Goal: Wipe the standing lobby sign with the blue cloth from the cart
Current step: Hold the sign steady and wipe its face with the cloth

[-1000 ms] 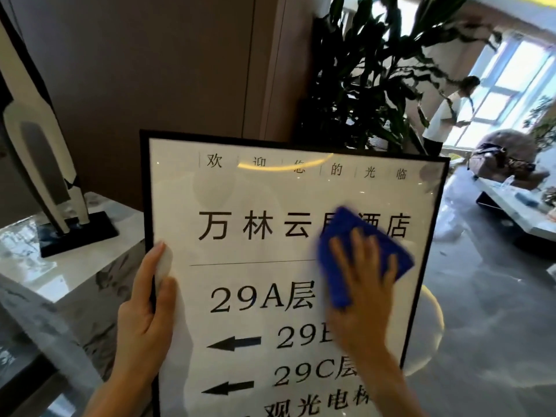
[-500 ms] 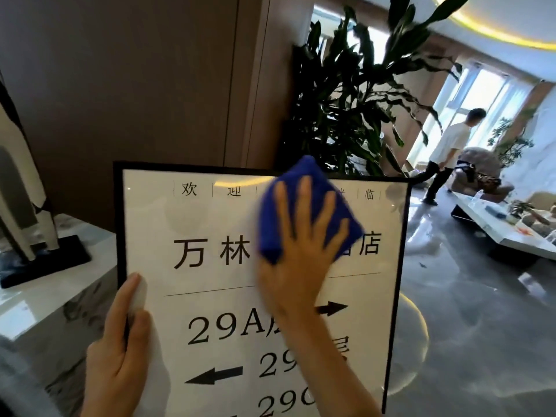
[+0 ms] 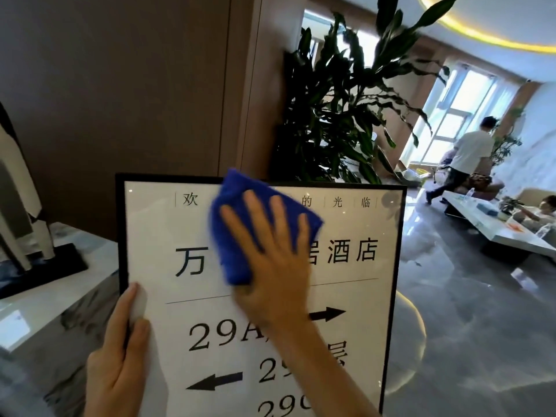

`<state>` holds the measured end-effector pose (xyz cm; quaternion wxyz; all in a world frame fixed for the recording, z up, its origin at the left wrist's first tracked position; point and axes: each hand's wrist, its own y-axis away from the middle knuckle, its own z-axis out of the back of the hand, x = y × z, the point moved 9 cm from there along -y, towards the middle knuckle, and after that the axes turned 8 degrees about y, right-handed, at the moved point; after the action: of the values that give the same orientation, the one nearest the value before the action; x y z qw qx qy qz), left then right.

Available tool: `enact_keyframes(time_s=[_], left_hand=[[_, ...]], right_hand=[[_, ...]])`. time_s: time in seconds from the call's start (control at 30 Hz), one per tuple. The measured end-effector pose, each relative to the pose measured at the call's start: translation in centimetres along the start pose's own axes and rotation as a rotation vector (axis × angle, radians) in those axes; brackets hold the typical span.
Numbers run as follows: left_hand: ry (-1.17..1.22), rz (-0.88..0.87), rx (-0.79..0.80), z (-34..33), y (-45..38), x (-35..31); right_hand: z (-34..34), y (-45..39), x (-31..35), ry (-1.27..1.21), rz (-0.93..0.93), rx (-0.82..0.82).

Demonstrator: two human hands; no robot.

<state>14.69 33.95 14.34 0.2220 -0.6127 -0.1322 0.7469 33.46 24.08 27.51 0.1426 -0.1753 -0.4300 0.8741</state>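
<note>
The standing lobby sign (image 3: 355, 284) fills the lower middle of the view: a black-framed white panel with black characters and arrows. My right hand (image 3: 270, 266) lies flat with fingers spread, pressing the blue cloth (image 3: 237, 212) against the sign's upper middle, near the top edge. The cloth covers part of the lettering. My left hand (image 3: 120, 359) grips the sign's left frame edge, thumb on the front face.
A marble counter (image 3: 45, 302) with a black-based sculpture (image 3: 21, 212) stands at the left. A tall leafy plant (image 3: 346, 109) rises behind the sign. At the right are glossy floor, a low white table (image 3: 496, 230) and a person (image 3: 463, 158) walking away.
My right hand has swept the cloth from the sign's right middle up and left to near the top edge. The left hand has kept its grip on the frame.
</note>
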Motion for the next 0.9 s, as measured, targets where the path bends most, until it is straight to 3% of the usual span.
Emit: enact_keyframes(time_s=[0.07,0.13,0.2,0.23,0.33,0.43,0.53,0.73,0.9], left_hand=[[-0.010,-0.063,-0.001,0.1,0.5,-0.5],[0.057,-0.021,0.043,-0.1,1.3,-0.2],[0.000,0.095,0.015,3.0,4.2,3.3],[0.036,0.069,0.007,2.9,4.5,2.6],[0.094,0.072,0.055,1.7,4.3,1.5],[0.184,0.037,0.068,0.4,3.0,-1.1],[0.186,-0.058,0.079,-0.1,2.1,-3.1],[0.167,-0.113,0.079,0.4,1.9,-2.0],[0.155,-0.174,0.043,0.3,1.5,-2.5]], right_hand=[[0.3,0.7,-5.6,0.022,-0.067,-0.031],[1.2,2.5,-11.9,0.037,-0.180,-0.084],[-0.7,7.4,-14.2,-0.094,-0.318,-0.024],[-0.2,8.5,-16.0,-0.121,-0.386,-0.059],[0.5,9.1,-17.2,-0.180,-0.495,-0.128],[-0.2,6.7,-14.9,-0.091,-0.505,-0.055],[-0.9,7.0,-7.1,-0.054,-0.425,-0.008],[-2.8,15.3,10.8,-0.015,0.047,0.251],[-2.1,16.4,7.3,-0.069,0.133,0.187]])
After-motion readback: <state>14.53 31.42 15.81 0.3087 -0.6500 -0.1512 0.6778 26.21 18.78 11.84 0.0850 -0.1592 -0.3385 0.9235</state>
